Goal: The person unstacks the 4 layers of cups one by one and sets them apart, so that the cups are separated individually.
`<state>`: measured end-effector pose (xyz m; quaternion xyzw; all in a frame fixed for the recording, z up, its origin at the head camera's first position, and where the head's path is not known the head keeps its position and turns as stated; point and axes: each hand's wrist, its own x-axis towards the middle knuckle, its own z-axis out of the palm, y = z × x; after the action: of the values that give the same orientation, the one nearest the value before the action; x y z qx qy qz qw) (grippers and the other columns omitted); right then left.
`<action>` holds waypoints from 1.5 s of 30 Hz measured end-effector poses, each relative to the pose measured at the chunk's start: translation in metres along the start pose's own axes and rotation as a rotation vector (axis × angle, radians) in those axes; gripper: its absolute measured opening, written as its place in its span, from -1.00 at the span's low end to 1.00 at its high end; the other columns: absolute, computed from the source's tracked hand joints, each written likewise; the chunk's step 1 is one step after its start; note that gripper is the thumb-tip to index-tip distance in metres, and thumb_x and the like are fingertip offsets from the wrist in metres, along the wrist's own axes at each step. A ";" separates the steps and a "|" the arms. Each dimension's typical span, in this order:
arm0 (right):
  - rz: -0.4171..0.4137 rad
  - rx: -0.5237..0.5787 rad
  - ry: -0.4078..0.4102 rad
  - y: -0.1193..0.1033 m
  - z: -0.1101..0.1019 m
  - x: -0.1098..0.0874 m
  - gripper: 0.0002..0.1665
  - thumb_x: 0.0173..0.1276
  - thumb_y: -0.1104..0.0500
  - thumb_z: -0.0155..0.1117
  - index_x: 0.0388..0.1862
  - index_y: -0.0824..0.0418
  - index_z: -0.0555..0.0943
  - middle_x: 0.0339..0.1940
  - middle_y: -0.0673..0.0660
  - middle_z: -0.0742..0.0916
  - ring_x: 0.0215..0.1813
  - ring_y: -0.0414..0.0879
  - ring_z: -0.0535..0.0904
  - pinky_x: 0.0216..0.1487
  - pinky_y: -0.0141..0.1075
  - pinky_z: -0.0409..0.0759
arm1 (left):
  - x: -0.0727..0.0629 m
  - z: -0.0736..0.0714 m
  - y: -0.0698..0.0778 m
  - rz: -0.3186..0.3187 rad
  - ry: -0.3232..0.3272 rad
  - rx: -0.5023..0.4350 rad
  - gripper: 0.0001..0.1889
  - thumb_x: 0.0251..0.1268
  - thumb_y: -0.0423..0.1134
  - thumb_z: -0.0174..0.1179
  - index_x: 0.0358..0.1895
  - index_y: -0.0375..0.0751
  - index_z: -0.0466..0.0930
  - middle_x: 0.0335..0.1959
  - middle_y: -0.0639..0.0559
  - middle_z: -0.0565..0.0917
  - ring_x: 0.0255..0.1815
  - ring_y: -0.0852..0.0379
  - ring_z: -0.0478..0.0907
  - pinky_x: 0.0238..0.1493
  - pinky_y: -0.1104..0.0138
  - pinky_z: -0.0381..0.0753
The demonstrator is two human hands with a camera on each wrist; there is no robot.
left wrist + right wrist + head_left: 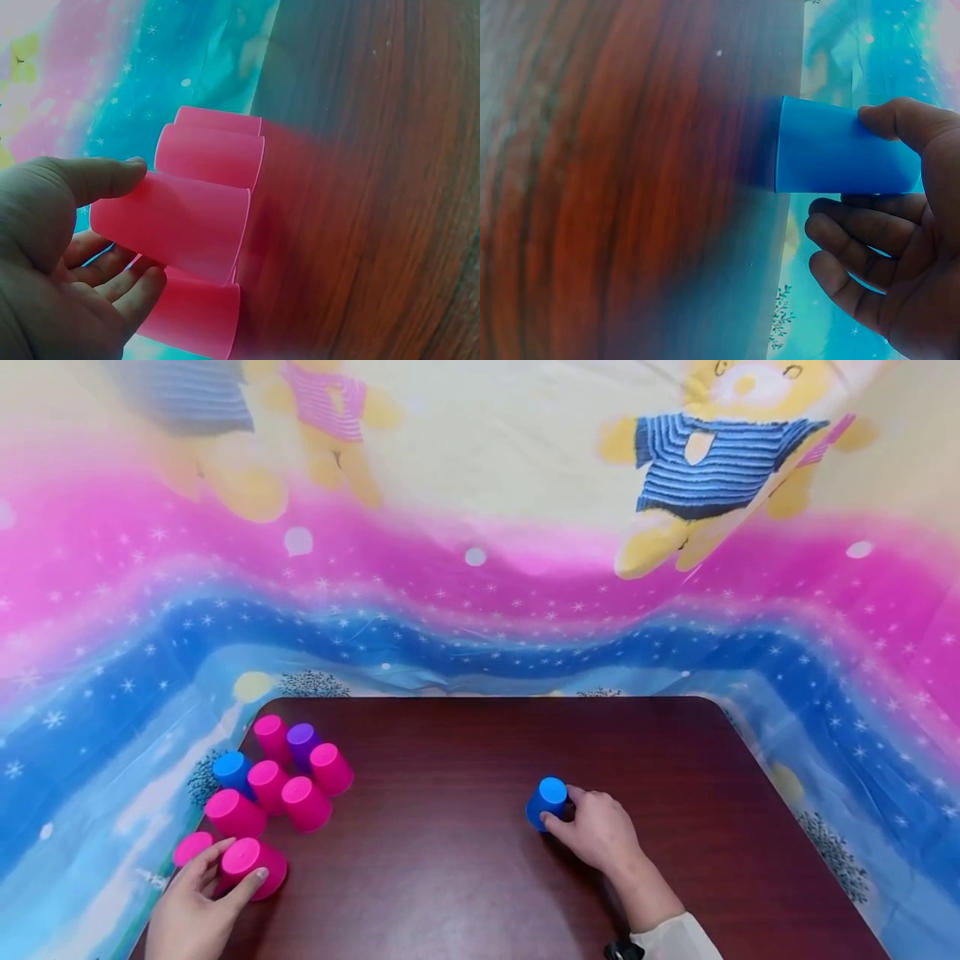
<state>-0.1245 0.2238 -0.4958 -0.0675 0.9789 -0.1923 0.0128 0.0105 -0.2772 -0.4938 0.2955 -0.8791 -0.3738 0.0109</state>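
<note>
On the left of the table, my left hand (pixel 189 912) holds an upside-down pink cup (pixel 264 862) between thumb and fingers. The left wrist view shows this pink cup (pixel 184 225) with the thumb along its upper side and the fingers below. Farther right, my right hand (pixel 602 833) grips an upside-down blue cup (pixel 546 806). In the right wrist view the thumb lies on one side of the blue cup (pixel 832 154), and the other fingers curl by the opposite side. Right beside the left hand stands another pink cup (pixel 192 845), partly hidden by the fingers.
Behind the left hand stand several more upturned cups, among them a pink cup (pixel 236 815), a second blue cup (pixel 232 772) and a purple cup (pixel 302 745). The dark wooden table (pixel 420 860) meets a patterned cloth (pixel 480 593) at its far and side edges.
</note>
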 end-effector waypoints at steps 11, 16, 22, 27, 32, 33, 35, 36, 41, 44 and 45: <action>-0.003 -0.011 0.008 -0.001 0.000 0.000 -0.28 0.23 -0.29 0.52 0.10 0.25 0.71 -0.36 0.05 0.78 -0.28 -0.04 0.68 -0.12 0.08 0.73 | -0.001 0.003 -0.003 0.026 0.055 0.011 -0.07 0.13 0.18 0.53 0.42 -0.34 0.40 0.29 -0.54 0.51 0.22 -0.48 0.56 0.05 -0.14 0.68; -0.005 -0.005 0.011 -0.003 0.001 0.000 -0.31 0.23 -0.27 0.52 0.06 0.24 0.72 -0.35 0.06 0.78 -0.28 -0.05 0.68 -0.12 0.07 0.73 | -0.001 0.004 -0.005 0.025 0.051 0.012 -0.06 0.13 0.21 0.52 0.43 -0.35 0.40 0.28 -0.54 0.52 0.20 -0.48 0.57 0.03 -0.14 0.69; -0.005 -0.008 0.015 -0.004 0.000 0.000 -0.32 0.23 -0.27 0.52 0.06 0.23 0.71 -0.41 0.01 0.75 -0.33 -0.08 0.64 -0.18 0.03 0.73 | 0.000 0.005 -0.007 0.029 0.055 0.009 -0.04 0.11 0.20 0.53 0.43 -0.36 0.39 0.26 -0.54 0.54 0.17 -0.46 0.61 0.02 -0.14 0.69; -0.006 -0.008 0.013 -0.004 0.001 0.001 -0.32 0.23 -0.27 0.52 0.06 0.23 0.71 -0.44 -0.01 0.74 -0.34 -0.09 0.63 -0.20 0.01 0.72 | 0.000 0.006 -0.009 0.018 0.050 0.004 -0.02 0.10 0.25 0.51 0.42 -0.38 0.40 0.25 -0.55 0.53 0.18 -0.46 0.60 0.07 -0.14 0.62; -0.005 0.004 0.016 -0.011 0.002 0.001 -0.30 0.22 -0.25 0.54 0.12 0.24 0.71 -0.37 0.02 0.78 -0.30 -0.08 0.66 -0.15 0.02 0.72 | 0.001 0.006 -0.013 0.019 0.046 -0.014 -0.02 0.12 0.28 0.49 0.43 -0.37 0.40 0.27 -0.55 0.52 0.20 -0.47 0.58 0.09 -0.13 0.58; -0.006 0.012 0.014 -0.013 0.003 0.001 -0.30 0.23 -0.25 0.53 0.13 0.24 0.70 -0.41 0.01 0.76 -0.32 -0.10 0.65 -0.19 -0.02 0.71 | 0.001 0.006 -0.013 0.019 0.047 -0.015 -0.02 0.12 0.29 0.48 0.43 -0.37 0.40 0.27 -0.56 0.52 0.21 -0.47 0.57 0.09 -0.13 0.58; -0.007 0.036 0.008 -0.020 0.002 0.001 -0.32 0.23 -0.24 0.53 0.11 0.23 0.70 -0.53 -0.03 0.69 -0.41 -0.12 0.58 -0.31 -0.10 0.63 | 0.001 0.005 -0.015 0.022 0.049 -0.020 -0.03 0.13 0.28 0.48 0.42 -0.37 0.40 0.28 -0.55 0.52 0.21 -0.47 0.57 0.10 -0.12 0.58; -0.009 0.047 0.006 -0.023 0.002 0.002 -0.34 0.24 -0.23 0.53 0.10 0.22 0.70 -0.57 -0.04 0.65 -0.44 -0.13 0.55 -0.35 -0.14 0.58 | 0.000 0.005 -0.015 0.021 0.050 -0.023 -0.03 0.13 0.28 0.48 0.42 -0.37 0.41 0.28 -0.55 0.52 0.21 -0.47 0.57 0.10 -0.12 0.57; -0.032 0.082 0.008 -0.042 0.002 0.003 -0.47 0.23 -0.20 0.54 -0.03 0.14 0.70 -0.68 -0.08 0.51 -0.52 -0.16 0.45 -0.45 -0.22 0.39 | -0.001 0.004 -0.016 0.009 0.045 -0.046 -0.02 0.10 0.25 0.52 0.43 -0.36 0.39 0.29 -0.53 0.52 0.24 -0.49 0.55 0.13 -0.12 0.55; -0.060 0.085 0.012 -0.054 0.004 0.003 -0.48 0.23 -0.19 0.54 -0.02 0.12 0.70 -0.66 -0.11 0.54 -0.50 -0.19 0.46 -0.42 -0.23 0.42 | -0.001 0.002 -0.015 -0.007 0.047 -0.054 0.00 0.06 0.24 0.55 0.44 -0.36 0.38 0.28 -0.52 0.51 0.24 -0.50 0.54 0.13 -0.13 0.54; -0.072 0.089 0.010 -0.057 0.005 0.003 -0.47 0.23 -0.19 0.54 0.00 0.12 0.70 -0.65 -0.12 0.54 -0.50 -0.19 0.47 -0.42 -0.23 0.43 | -0.001 0.002 -0.015 -0.011 0.048 -0.054 0.01 0.06 0.25 0.55 0.44 -0.36 0.39 0.27 -0.52 0.52 0.25 -0.50 0.54 0.13 -0.14 0.54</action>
<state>-0.1196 0.1690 -0.4783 -0.1009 0.9664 -0.2364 0.0042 0.0189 -0.2836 -0.5052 0.3088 -0.8665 -0.3904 0.0381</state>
